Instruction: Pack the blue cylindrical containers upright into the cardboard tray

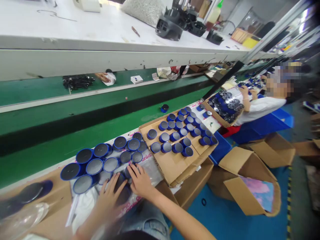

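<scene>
Blue cylinders with dark, flat round tops stand in a close cluster on the bench before me, among them one wide cylinder (94,166). My left hand (108,196) reaches over the near side of the cluster, fingers spread and touching the cylinders under them. Partly hidden beneath its fingertips is a blue cylinder (122,195). Just to the right, my right hand (141,181) has its fingers bent over the top and side of a small blue cylinder (128,171). The hand covers much of that cylinder.
Several more blue cylinders stand on a cardboard tray (172,166) to the right. Beyond the bench runs a green conveyor (100,123) with one cylinder (164,108) on it. A white shelf (105,33) hangs above. A co-worker (265,103) sits farther right, near open cardboard boxes (240,163).
</scene>
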{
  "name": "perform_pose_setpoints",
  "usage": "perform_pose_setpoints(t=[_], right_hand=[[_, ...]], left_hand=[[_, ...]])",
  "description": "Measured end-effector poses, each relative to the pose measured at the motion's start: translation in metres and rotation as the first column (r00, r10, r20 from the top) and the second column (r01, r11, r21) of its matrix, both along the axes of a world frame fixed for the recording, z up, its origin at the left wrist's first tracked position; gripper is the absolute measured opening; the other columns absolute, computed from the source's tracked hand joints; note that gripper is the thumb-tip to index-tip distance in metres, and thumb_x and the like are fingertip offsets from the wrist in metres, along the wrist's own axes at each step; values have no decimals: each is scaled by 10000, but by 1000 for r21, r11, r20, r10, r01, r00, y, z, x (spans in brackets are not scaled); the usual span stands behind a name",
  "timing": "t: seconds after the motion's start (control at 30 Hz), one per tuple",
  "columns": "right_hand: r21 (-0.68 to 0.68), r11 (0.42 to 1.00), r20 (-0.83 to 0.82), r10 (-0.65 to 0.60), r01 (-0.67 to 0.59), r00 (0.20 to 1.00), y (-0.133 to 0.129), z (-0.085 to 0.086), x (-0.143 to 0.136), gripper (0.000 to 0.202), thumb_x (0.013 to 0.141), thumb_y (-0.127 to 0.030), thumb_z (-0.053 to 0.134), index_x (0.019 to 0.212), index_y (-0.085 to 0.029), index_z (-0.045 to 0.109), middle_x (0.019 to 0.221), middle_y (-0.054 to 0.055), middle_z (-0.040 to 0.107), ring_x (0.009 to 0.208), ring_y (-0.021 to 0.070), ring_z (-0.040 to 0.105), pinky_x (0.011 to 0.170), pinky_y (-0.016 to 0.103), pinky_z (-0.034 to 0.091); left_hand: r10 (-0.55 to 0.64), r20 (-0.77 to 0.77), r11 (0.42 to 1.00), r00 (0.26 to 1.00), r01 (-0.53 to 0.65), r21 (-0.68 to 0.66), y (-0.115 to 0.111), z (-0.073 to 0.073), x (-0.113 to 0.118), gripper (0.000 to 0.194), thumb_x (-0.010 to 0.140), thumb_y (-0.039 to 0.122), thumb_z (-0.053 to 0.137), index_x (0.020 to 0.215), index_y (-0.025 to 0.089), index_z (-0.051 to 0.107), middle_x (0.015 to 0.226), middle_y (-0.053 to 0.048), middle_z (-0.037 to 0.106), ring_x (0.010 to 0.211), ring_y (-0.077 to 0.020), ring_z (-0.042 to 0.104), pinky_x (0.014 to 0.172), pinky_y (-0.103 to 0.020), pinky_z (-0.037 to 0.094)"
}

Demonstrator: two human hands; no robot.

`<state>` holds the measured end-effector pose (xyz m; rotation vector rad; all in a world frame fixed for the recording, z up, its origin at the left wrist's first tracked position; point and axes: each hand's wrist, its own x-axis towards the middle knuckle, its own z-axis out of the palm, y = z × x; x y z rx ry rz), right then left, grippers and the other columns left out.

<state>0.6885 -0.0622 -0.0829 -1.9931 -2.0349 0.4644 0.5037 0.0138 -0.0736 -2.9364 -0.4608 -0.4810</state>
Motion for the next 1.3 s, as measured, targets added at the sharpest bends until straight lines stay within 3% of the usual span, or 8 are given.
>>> perform_pose_setpoints(t=[0.2, 0.3, 0.5, 0.67, 0.77, 0.83, 1.03, 1.3], right_hand=[[44, 978, 77, -206, 203, 975, 5, -12, -20, 644, 904, -270, 562, 1488, -269, 291, 1406, 174, 473, 1187, 405, 506, 848, 558, 530], [82, 977, 87, -202, 195, 976, 7, -12, -18, 603, 879, -193, 586, 1434, -319, 385, 1441, 154, 456, 1053, 381, 597, 764, 532, 560], [193, 962, 9, -199, 193, 980, -6, 18, -2, 581, 869, -333, 639, 1409, -293, 430, 1351, 127, 536, 1004, 289, 628, 780, 429, 584], [272, 850, -79, -448, 451, 891, -46, 46, 43, 567, 943, -427, 516, 1466, -306, 336, 1376, 126, 470, 1193, 261, 539, 934, 419, 533], [283, 732, -110, -617, 620, 779, -61, 35, 89, 539, 944, -432, 509, 1440, -258, 389, 1314, 156, 479, 1177, 297, 537, 933, 487, 519], [267, 704, -115, -654, 658, 747, -63, 19, 113, 511, 931, -424, 533, 1401, -240, 453, 1268, 163, 498, 1140, 318, 554, 903, 513, 526], [187, 732, -127, -643, 655, 755, -47, -14, 117, 509, 896, -395, 592, 1372, -239, 500, 1225, 168, 517, 1122, 343, 554, 892, 541, 515], [91, 796, -216, -571, 598, 792, -62, 0, 109, 503, 973, -407, 427, 1452, -262, 370, 1404, 135, 463, 1305, 277, 462, 1041, 508, 458]], left_hand=[[-42, 49, 999, 998, 41, 35, 11, -8, 10, 864, 555, 833, 619, 1065, 138, 678, 1092, -269, 598, 1029, -390, 550, 933, -489, 312], [-75, 48, 995, 996, 72, 62, 13, -10, 8, 856, 569, 841, 611, 983, 96, 692, 1049, -276, 620, 1005, -393, 567, 895, -481, 351], [-108, -106, 994, 988, 108, -13, 13, -5, 8, 779, 595, 751, 691, 1056, 123, 701, 1122, -261, 658, 990, -399, 636, 798, -487, 484], [-146, -335, 968, 931, 64, -242, 15, 1, 27, 811, 602, 626, 765, 1264, 188, 595, 1268, -253, 589, 1164, -422, 568, 923, -587, 479], [-220, -423, 927, 879, 53, -372, 19, 3, 39, 791, 634, 581, 762, 1328, 286, 525, 1322, -161, 582, 1198, -390, 552, 976, -616, 445], [-261, -449, 903, 855, 51, -428, 23, 6, 44, 739, 662, 593, 736, 1307, 286, 545, 1295, -127, 610, 1171, -375, 572, 966, -595, 465], [-296, -449, 897, 843, 84, -434, 28, 7, 52, 587, 736, 464, 699, 1258, 216, 596, 1199, -137, 663, 1117, -346, 617, 937, -485, 515], [-204, -336, 950, 919, 104, -293, 34, -33, 39, 552, 774, 511, 641, 1152, 109, 667, 1056, -160, 712, 942, -281, 685, 847, -370, 522]])
